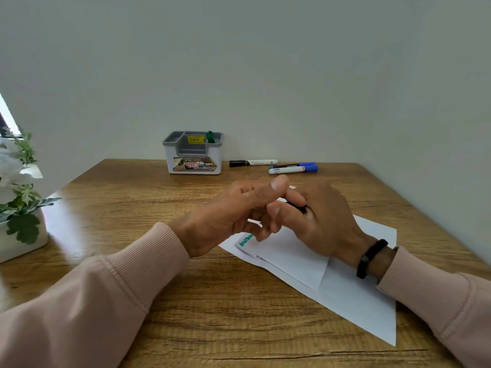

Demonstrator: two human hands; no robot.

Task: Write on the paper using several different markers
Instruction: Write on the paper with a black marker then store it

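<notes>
Now the left hand (233, 211) is half open with its thumb up, pinching one end of a marker (295, 205). The right hand (318, 219) grips it over the paper (345, 296). Best to pull the cap straight off, gently.

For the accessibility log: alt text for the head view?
Both hands, left hand and right hand, meet around a dark marker above white paper with green writing. More markers and an organizer sit behind.
</notes>
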